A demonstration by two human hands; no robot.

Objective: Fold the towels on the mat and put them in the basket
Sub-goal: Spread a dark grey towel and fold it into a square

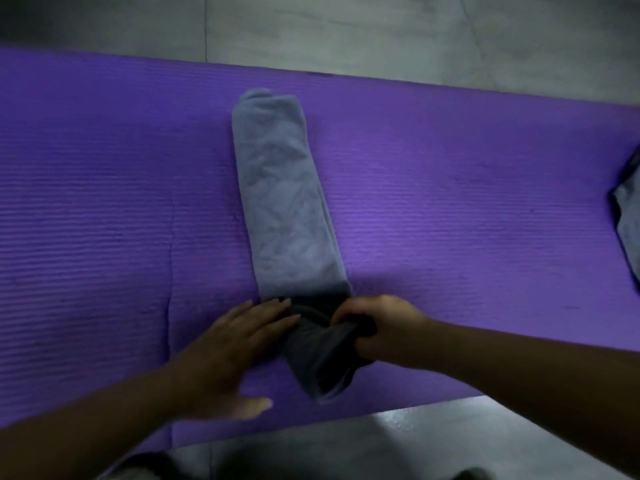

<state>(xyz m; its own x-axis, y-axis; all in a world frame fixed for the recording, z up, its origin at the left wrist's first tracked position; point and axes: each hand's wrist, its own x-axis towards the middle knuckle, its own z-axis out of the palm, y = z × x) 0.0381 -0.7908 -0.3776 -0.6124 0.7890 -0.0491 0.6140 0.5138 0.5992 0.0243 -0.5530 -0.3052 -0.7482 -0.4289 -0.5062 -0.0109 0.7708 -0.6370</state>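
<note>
A grey towel (284,202) lies folded into a long narrow strip on the purple mat (104,202), running from the far side toward me. My right hand (374,320) grips the near end of the strip, bunched in its curled fingers. Beside it on the left, my left hand (239,341) rests flat, its straight fingertips touching the towel's near part. No basket is in view.
Another grey towel (627,220) lies at the mat's right edge, partly cut off by the frame. Grey floor (381,32) borders the mat on the far side and near me.
</note>
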